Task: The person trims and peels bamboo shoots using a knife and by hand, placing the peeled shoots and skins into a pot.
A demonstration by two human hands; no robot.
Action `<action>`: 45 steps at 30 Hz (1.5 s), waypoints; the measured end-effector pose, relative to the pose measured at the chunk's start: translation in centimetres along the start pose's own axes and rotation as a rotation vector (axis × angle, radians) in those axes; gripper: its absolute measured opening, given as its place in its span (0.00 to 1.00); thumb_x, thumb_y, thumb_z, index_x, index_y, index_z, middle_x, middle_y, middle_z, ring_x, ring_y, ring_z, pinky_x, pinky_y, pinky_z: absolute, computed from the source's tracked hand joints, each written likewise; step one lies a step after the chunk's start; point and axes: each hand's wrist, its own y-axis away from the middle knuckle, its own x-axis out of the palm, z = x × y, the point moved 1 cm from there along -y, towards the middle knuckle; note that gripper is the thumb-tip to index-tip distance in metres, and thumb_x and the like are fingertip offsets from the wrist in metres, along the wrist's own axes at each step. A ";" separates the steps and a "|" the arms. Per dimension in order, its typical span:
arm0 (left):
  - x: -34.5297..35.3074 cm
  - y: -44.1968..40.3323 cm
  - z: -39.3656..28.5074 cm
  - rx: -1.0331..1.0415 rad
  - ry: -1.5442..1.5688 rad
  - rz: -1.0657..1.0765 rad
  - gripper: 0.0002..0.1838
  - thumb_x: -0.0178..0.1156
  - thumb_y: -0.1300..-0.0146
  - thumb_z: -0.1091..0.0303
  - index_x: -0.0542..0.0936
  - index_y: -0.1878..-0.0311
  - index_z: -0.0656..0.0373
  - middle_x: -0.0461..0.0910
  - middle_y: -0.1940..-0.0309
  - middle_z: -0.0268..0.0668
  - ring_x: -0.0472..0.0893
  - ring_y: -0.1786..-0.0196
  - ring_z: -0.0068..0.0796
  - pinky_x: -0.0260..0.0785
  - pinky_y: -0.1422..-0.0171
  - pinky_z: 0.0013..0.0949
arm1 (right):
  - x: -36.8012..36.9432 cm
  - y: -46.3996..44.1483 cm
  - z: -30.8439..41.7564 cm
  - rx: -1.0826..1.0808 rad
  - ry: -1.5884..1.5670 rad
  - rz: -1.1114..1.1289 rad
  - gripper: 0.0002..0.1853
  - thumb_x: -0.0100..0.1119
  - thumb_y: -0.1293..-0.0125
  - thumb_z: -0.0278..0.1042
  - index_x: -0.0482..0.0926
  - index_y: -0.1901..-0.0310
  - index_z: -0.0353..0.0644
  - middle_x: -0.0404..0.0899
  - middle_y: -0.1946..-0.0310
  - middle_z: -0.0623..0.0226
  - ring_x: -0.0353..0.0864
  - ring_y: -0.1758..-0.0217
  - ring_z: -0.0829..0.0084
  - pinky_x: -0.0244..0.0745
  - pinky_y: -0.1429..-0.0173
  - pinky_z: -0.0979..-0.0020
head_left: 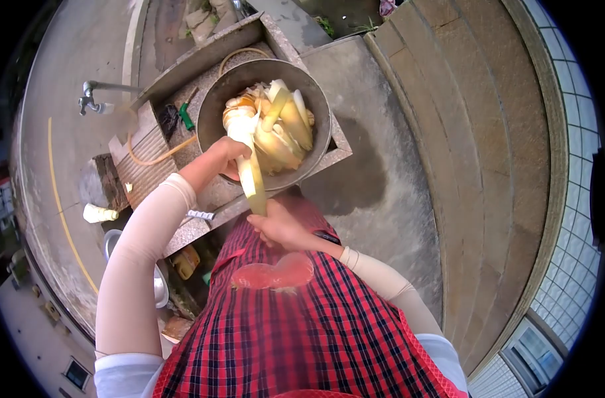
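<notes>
A long pale yellow-green stalk (250,178) slants over the near rim of a large round metal pot (213,109). My left hand (224,159) is wrapped round its upper part, by the pot's left inner side. Lower down, in front of my apron, the fingers of my right hand (276,225) are closed on the stalk's lower end. Inside the pot lie several cut yellow-green and white pieces (292,123), with orange-brown bits at the back left.
The pot stands in a stone sink (269,33) with a ribbed washboard slope (146,156). A tap (90,98), an orange hose (160,159) and a green nozzle (185,116) are at the left. Stone steps (475,146) curve along the right.
</notes>
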 end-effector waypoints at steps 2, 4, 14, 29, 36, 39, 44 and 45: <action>0.2 -1.0 -0.6 -0.055 -0.016 0.024 0.20 0.57 0.48 0.72 0.73 0.53 0.76 0.79 0.59 0.58 0.82 0.60 0.56 0.76 0.56 0.55 | -0.5 0.1 0.1 -0.010 0.046 -0.014 0.09 0.52 0.34 0.29 0.64 0.58 0.38 0.68 0.77 0.68 0.64 0.85 0.80 0.60 0.85 0.75; 0.5 -1.4 -1.0 -0.087 -0.033 0.057 0.21 0.55 0.48 0.74 0.71 0.51 0.76 0.77 0.56 0.59 0.80 0.58 0.60 0.75 0.55 0.58 | -0.8 0.4 0.3 -0.006 0.090 -0.030 0.10 0.52 0.34 0.30 0.64 0.57 0.37 0.69 0.77 0.68 0.67 0.85 0.79 0.63 0.84 0.75; 3.9 0.3 -3.4 -0.170 -0.340 -0.118 0.18 0.46 0.46 0.76 0.72 0.52 0.76 0.78 0.59 0.59 0.81 0.59 0.61 0.76 0.60 0.61 | -1.2 -1.4 -1.6 -0.184 -0.029 0.000 0.10 0.59 0.38 0.33 0.70 0.66 0.36 0.76 0.75 0.67 0.76 0.76 0.78 0.72 0.71 0.76; 3.1 0.2 1.9 0.077 0.275 -0.067 0.16 0.45 0.43 0.81 0.76 0.53 0.73 0.80 0.62 0.47 0.82 0.59 0.43 0.76 0.54 0.47 | -2.2 -0.9 0.5 -0.151 -0.383 0.081 0.07 0.60 0.39 0.31 0.72 0.71 0.41 0.69 0.80 0.75 0.66 0.79 0.83 0.63 0.74 0.77; 4.0 1.2 2.1 0.158 0.462 -0.076 0.16 0.44 0.42 0.81 0.75 0.52 0.73 0.80 0.60 0.45 0.82 0.57 0.40 0.76 0.52 0.44 | -3.8 0.7 2.6 -0.098 -0.486 0.159 0.07 0.57 0.38 0.31 0.71 0.71 0.43 0.67 0.80 0.76 0.64 0.79 0.84 0.64 0.70 0.77; 4.4 1.3 2.4 0.178 0.531 -0.076 0.13 0.45 0.41 0.80 0.75 0.55 0.71 0.79 0.59 0.44 0.81 0.58 0.36 0.76 0.52 0.42 | -4.3 0.9 2.8 -0.066 -0.569 0.176 0.08 0.57 0.38 0.30 0.69 0.74 0.43 0.64 0.82 0.77 0.63 0.81 0.84 0.67 0.70 0.76; 5.9 1.3 4.0 0.217 0.825 -0.178 0.10 0.46 0.37 0.79 0.75 0.57 0.70 0.78 0.61 0.41 0.79 0.61 0.34 0.75 0.54 0.40 | -4.8 1.2 3.0 -0.040 -0.691 0.251 0.10 0.52 0.35 0.31 0.65 0.73 0.47 0.61 0.80 0.79 0.59 0.79 0.84 0.68 0.62 0.73; 6.2 0.9 4.4 0.242 0.904 -0.180 0.10 0.46 0.37 0.78 0.75 0.57 0.70 0.78 0.61 0.41 0.79 0.61 0.33 0.75 0.54 0.40 | -5.0 1.1 3.1 -0.039 -0.681 0.250 0.10 0.52 0.35 0.32 0.66 0.73 0.46 0.61 0.79 0.79 0.60 0.79 0.84 0.68 0.63 0.73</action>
